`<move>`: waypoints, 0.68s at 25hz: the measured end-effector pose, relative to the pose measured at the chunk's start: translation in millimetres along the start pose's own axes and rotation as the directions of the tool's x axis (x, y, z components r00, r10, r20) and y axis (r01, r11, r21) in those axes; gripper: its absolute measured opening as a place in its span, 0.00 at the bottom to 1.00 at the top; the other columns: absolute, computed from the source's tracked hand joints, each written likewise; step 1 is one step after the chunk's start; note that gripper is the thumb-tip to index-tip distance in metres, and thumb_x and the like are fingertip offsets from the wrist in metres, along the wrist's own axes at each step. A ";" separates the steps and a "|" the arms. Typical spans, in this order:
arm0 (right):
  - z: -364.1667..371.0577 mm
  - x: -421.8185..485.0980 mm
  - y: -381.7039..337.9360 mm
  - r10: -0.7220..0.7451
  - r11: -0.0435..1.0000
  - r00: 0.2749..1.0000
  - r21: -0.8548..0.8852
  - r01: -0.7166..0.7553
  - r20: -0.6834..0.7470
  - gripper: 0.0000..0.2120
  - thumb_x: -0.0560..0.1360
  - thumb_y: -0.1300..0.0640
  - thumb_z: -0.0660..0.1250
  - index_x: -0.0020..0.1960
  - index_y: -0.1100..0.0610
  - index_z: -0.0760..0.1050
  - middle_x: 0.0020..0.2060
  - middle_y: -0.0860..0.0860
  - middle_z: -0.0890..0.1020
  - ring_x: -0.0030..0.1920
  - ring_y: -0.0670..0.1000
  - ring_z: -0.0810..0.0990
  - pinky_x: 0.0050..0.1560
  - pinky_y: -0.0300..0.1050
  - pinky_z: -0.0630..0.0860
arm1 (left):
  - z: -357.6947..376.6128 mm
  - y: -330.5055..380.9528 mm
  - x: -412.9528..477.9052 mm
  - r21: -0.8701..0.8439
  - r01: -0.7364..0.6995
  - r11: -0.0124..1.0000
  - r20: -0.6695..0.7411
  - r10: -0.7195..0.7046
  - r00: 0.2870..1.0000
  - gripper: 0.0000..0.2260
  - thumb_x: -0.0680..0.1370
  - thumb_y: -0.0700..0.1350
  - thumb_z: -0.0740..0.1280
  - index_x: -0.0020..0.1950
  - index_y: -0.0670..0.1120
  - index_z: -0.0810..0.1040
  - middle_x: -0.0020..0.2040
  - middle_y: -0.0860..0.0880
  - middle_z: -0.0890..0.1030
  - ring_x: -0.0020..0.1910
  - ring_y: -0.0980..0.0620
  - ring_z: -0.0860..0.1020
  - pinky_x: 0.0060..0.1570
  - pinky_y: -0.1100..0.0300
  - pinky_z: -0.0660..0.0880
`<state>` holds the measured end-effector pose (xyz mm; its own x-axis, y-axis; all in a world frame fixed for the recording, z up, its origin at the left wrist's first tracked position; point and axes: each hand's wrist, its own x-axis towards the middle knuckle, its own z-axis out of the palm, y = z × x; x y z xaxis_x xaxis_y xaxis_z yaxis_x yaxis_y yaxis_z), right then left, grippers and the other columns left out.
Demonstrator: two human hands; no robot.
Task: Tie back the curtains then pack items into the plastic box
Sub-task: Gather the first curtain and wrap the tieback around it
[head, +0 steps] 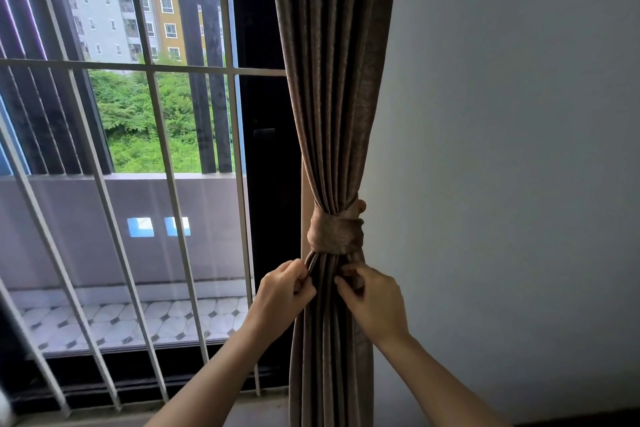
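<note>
curtain [332, 114] folds are pinched just below the brown tie [336, 234] by both hands: the left hand [284, 291] curls round the left edge, the right hand [372, 302] grips the right side. that tie binds the gathered curtain, which hangs between the barred window [138, 114] and the grey wall [519, 149].

This is a room in a home, seemingly a flat above ground level. A heavy brown curtain [332, 80], gathered by a fabric band [335, 234], hangs beside a plain painted wall [502, 149]. White bars [162, 135] guard the window. Beyond it is a balcony with a patterned tile floor [138, 319]. Farther out, apartment blocks [107, 17] stand behind green trees [138, 121].
</note>
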<state>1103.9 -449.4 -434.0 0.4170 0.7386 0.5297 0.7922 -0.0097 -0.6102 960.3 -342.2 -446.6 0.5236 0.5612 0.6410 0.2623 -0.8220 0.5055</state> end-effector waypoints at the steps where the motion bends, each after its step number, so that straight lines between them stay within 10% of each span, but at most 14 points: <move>1: 0.1 0.6 -1.2 0.004 1.000 1.000 0.000 -0.004 0.004 0.10 0.75 0.48 0.67 0.52 0.51 0.79 0.44 0.44 0.84 0.41 0.42 0.81 0.44 0.31 0.74 | -0.4 -0.3 -0.8 0.006 -0.004 1.000 -0.009 0.004 1.000 0.07 0.73 0.42 0.64 0.38 0.42 0.69 0.32 0.48 0.73 0.27 0.50 0.72 0.28 0.54 0.73; 8: -2.0 12.8 -6.5 0.045 0.999 0.997 -0.004 -0.045 0.056 0.13 0.73 0.44 0.67 0.52 0.50 0.82 0.46 0.44 0.85 0.45 0.43 0.82 0.49 0.40 0.78 | 0.9 8.4 0.7 -0.056 -0.013 0.998 -0.056 0.010 0.998 0.06 0.74 0.41 0.66 0.48 0.42 0.81 0.37 0.53 0.77 0.33 0.61 0.75 0.32 0.75 0.69; 17: 5.1 22.4 -3.8 0.059 0.997 0.994 -0.053 -0.054 0.090 0.12 0.75 0.46 0.65 0.52 0.52 0.80 0.47 0.45 0.84 0.45 0.46 0.81 0.46 0.40 0.76 | 1.0 7.9 10.3 0.067 0.035 0.997 -0.018 -0.034 0.999 0.08 0.74 0.44 0.70 0.50 0.41 0.80 0.42 0.49 0.79 0.35 0.54 0.78 0.37 0.61 0.78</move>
<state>1108.0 -429.3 -422.8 0.4209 0.7946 0.4375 0.7911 -0.0855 -0.6057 968.6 -343.0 -436.6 0.4996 0.5904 0.6339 0.3338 -0.8064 0.4881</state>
